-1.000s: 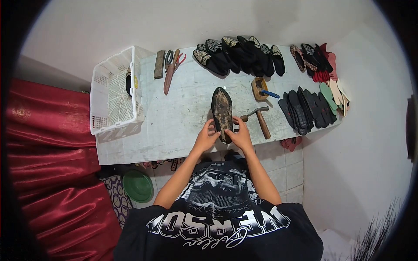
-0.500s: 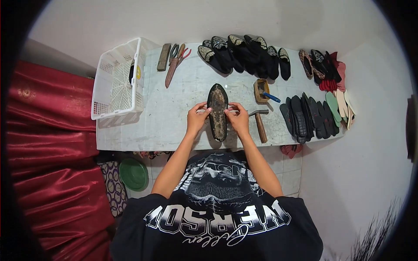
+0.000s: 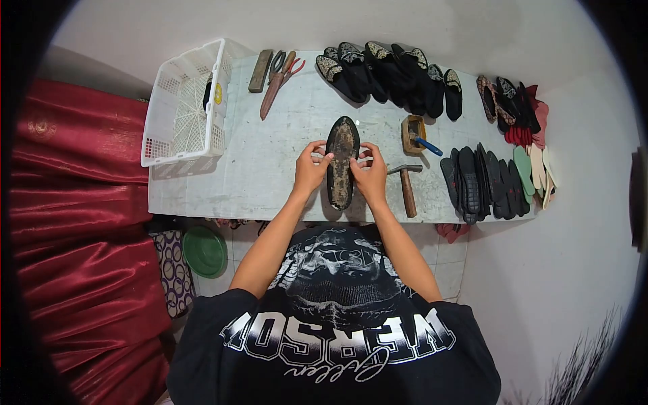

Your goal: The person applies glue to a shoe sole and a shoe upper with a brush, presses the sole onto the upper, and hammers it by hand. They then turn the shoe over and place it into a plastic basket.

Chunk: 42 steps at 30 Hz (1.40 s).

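"One shoe (image 3: 341, 179), bottom up. How is it held?"

"By both long sides. The left hand (image 3: 312, 167) pinches one edge, thumb on the rim of the patchy brown bottom, fingers against the side. The right hand (image 3: 369, 174) pinches the opposite edge. How far the fingers reach beneath, I can't tell."

"Where is it, exactly?"

"Over the near part of the table (image 3: 253, 155), one end pointing away from the body. Whether it rests there or hangs just above, I can't tell."

"What makes that grip good?"

"Thumbs level with each other, I'd say, so it doesn't twist. I'd press lightly too; the dark sides look soft and could buckle. Thumbs at the edge leave most of the bottom visible."

"Anything nearby to mind?"

"The hammer (image 3: 408, 192): its head lies just beside the right hand, so keep that wrist tucked in. Beyond it, the brush (image 3: 428, 146) sticks out over the rim of its box (image 3: 406, 140), easy to knock."
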Tool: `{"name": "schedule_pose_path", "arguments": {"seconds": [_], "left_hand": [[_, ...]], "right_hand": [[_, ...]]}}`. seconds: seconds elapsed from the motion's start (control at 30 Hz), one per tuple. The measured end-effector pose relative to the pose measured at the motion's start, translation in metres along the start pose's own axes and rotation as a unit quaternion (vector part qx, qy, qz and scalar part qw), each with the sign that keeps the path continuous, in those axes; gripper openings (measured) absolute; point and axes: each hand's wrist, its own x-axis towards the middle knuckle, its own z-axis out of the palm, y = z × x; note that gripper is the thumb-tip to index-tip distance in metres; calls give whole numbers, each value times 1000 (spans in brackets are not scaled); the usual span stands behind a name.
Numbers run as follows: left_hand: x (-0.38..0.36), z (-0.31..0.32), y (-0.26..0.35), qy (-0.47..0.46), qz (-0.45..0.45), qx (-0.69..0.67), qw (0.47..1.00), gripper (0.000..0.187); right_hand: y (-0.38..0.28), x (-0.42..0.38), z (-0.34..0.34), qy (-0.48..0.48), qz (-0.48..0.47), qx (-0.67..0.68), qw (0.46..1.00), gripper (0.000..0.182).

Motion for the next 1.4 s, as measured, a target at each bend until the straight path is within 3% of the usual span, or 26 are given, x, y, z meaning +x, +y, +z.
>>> {"name": "schedule_pose_path", "arguments": {"seconds": [0.17,0.23,0.33,0.47,0.63,0.77,0.93,1.03,1.27,1.33,1.4], "left_hand": [[2,-3,14,-7,95,35,995,51],[9,-9,11,-56,152,131,978,57],[11,-13,17,-95,118,165,975,58],[11,-13,23,-109,98,187,971,58],[9,-11,15,-81,113,155,978,52],[5,-9,9,-60,158,170,971,52],[-10,-2,8,15,109,76,991,50],[-12,-3,2,45,133,41,989,47],[-40,-9,-1,53,106,-1,993,39],[-53,-12,0,69,105,-15,992,31],[-68,-13,2,53,111,-22,992,27]], "right_hand": [[-5,2,-10,-32,-60,-24,997,50],[0,4,-12,-51,-92,-46,993,51],[3,7,-12,-48,-141,-79,986,49],[-4,7,-16,-60,-122,-110,985,49],[-6,4,-15,-64,-95,-147,982,48],[-4,0,-8,-32,-125,-133,983,46],[-10,-7,-6,-4,-98,-117,988,41],[-12,-11,-3,10,-93,-96,991,38],[-6,-45,0,41,-56,-75,995,39],[7,-58,-1,66,-111,-101,986,40],[5,-75,-4,61,-79,-84,991,40]]}}
